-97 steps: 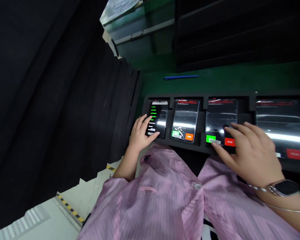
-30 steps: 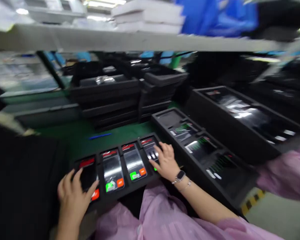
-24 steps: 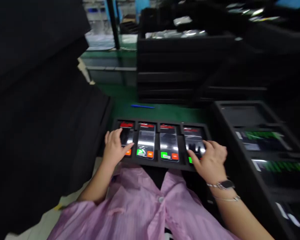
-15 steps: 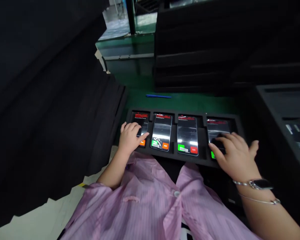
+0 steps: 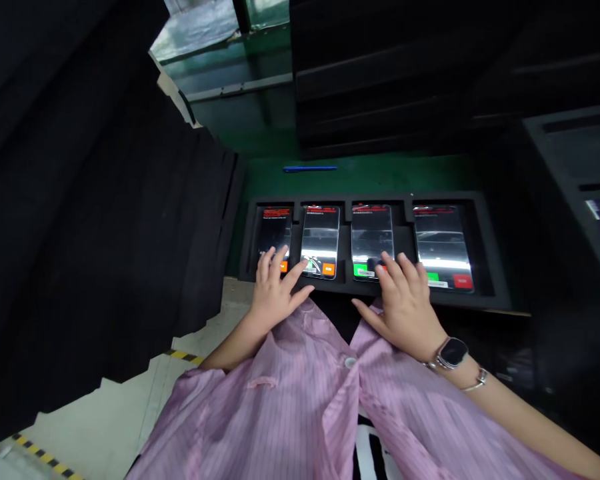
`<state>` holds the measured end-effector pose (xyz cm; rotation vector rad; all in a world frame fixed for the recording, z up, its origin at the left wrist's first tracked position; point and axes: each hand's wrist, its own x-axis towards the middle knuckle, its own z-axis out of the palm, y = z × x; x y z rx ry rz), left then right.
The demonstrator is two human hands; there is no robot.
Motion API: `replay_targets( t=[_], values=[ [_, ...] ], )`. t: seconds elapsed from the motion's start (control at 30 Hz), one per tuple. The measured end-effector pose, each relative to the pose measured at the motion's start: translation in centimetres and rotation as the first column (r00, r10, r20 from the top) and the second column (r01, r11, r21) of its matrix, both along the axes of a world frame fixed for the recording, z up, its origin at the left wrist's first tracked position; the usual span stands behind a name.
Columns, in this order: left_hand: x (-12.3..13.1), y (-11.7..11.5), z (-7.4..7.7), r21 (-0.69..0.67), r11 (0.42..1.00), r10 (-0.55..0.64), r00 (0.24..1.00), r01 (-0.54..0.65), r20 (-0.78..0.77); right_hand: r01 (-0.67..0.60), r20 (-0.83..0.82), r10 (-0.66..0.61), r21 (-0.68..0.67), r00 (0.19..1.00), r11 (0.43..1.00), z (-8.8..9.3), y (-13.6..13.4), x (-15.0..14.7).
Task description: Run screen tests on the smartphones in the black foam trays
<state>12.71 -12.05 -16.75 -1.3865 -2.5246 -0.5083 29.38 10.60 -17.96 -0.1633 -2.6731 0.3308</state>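
Several lit smartphones lie face up in separate slots of a black foam tray [image 5: 346, 260]. My left hand [image 5: 275, 287], fingers spread, is over the lower end of the leftmost phone [image 5: 274, 230], and its index finger reaches the bottom of the second phone [image 5: 321, 237]. Above the lower right corner of the third phone [image 5: 373, 233] are the fingertips of my right hand [image 5: 407, 303], spread and holding nothing; they cover most of its red button. The rightmost phone [image 5: 443, 243] shows a green and a red button. Whether any fingertip touches glass, I cannot tell.
Beyond the tray a blue pen [image 5: 310, 169] lies on the green work surface [image 5: 380, 177]. A black curtain [image 5: 105, 220] hangs at left. At the right edge stands another dark tray [image 5: 550, 153] with a device in it.
My right hand has moved left from the rightmost phone to the third one. My left hand has shifted down and right, towards the second phone. The camera view has tilted slightly.
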Motion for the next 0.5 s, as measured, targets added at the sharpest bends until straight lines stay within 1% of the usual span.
replay_targets(
  t=[0.07, 0.13, 0.2, 0.27, 0.33, 0.37, 0.43, 0.5],
  values=[
    [0.0, 0.1, 0.3, -0.046, 0.999, 0.0, 1.0, 0.002, 0.03, -0.001, 0.052, -0.002, 0.053, 0.999, 0.999, 0.1, -0.1, -0.2],
    [-0.1, -0.2, 0.7, -0.059, 0.998, 0.01, 0.997, -0.006, 0.071, -0.005, 0.115, -0.002, 0.057, 0.993, 0.998, 0.6, 0.2, 0.1],
    [-0.5, -1.1, 1.0, -0.01, 0.999, 0.052, 0.995, -0.052, 0.09, 0.018, 0.118, -0.02, 0.015, 0.993, 1.0, 1.1, 0.9, 0.8],
    [-1.1, -2.6, 1.1, 0.054, 0.99, 0.126, 0.989, -0.131, 0.079, 0.078, 0.056, -0.077, -0.019, 0.995, 0.997, 1.4, 2.0, 2.0],
    [-1.7, -4.3, 0.9, 0.069, 0.978, 0.192, 0.978, -0.197, 0.076, 0.162, 0.003, -0.162, -0.039, 0.987, 0.986, 1.3, 3.3, 3.4],
    [-2.0, -5.0, 0.7, 0.061, 0.976, 0.205, 0.975, -0.21, 0.086, 0.197, -0.006, -0.198, -0.047, 0.98, 0.979, 1.1, 3.9, 4.1],
    [-2.5, -5.9, 0.1, 0.056, 0.977, 0.198, 0.973, -0.205, 0.116, 0.236, 0.0, -0.237, -0.043, 0.972, 0.971, 0.4, 4.8, 5.1],
    [-2.8, -6.2, -0.7, 0.103, 0.977, 0.173, 0.977, -0.186, 0.126, 0.231, 0.001, -0.231, -0.009, 0.973, 0.973, -0.4, 5.3, 5.7]
  ],
)
